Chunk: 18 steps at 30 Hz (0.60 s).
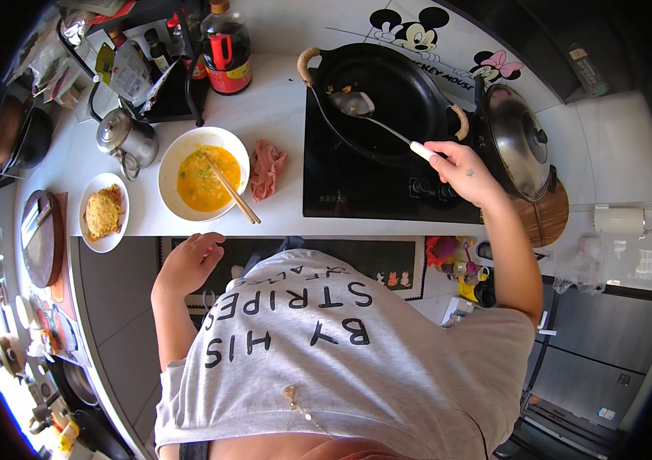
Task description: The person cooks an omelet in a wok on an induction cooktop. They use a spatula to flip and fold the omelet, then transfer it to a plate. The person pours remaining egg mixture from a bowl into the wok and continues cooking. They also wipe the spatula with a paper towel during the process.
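Observation:
My right hand [464,172] grips the white handle of a metal ladle [355,104], whose bowl rests inside a black pan [400,86] with small yellow and brown bits beside it. The pan stands on a black cooktop [355,190]. My left hand [191,261] holds nothing, its fingers loosely bent, just off the counter's front edge. Before it stands a white bowl [168,192] of beaten egg with green bits [199,184]; a pair of wooden chopsticks [234,195] leans in it. A crumpled pink cloth [268,169] lies beside the bowl. Left of it, a white plate [122,230] holds cooked egg [103,213].
A lidded wok [513,138] stands right of the pan, near a round wooden board [544,215]. At the back left are a metal pot [128,138], a large bottle of dark sauce [226,52] and a black rack [188,69]. A round chopping board [44,247] lies far left.

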Each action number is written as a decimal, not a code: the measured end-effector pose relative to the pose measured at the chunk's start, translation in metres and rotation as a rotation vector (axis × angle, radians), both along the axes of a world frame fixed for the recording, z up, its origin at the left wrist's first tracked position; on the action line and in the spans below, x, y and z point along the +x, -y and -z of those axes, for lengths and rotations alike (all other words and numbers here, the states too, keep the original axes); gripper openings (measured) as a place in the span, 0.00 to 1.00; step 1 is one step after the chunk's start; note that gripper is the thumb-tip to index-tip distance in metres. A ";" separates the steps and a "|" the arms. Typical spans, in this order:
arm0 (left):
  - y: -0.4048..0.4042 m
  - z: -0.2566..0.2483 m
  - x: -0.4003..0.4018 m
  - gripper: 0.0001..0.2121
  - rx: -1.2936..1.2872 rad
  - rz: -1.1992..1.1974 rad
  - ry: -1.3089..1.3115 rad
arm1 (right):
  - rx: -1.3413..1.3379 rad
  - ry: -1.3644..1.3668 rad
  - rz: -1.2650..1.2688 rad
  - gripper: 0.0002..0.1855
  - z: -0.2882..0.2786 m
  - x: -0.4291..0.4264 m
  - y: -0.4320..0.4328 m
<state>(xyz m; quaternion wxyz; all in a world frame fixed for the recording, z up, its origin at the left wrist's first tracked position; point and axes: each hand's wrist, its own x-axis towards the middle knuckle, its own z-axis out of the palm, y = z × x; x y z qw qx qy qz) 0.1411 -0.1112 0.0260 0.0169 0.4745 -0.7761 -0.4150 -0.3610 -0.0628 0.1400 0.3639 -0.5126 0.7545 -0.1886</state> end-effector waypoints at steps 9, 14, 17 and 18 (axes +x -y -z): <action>-0.016 0.003 0.028 0.12 -0.006 -0.100 0.019 | 0.053 -0.043 -0.003 0.20 -0.021 -0.039 -0.019; -0.021 -0.001 0.024 0.12 0.012 -0.101 -0.002 | -0.040 0.018 0.000 0.21 0.016 -0.058 0.017; -0.023 -0.008 0.021 0.12 -0.021 -0.104 0.033 | -0.128 0.094 0.055 0.22 0.061 -0.068 0.041; -0.025 -0.010 0.020 0.12 -0.022 -0.115 0.048 | -0.154 0.137 0.076 0.22 0.074 -0.069 0.046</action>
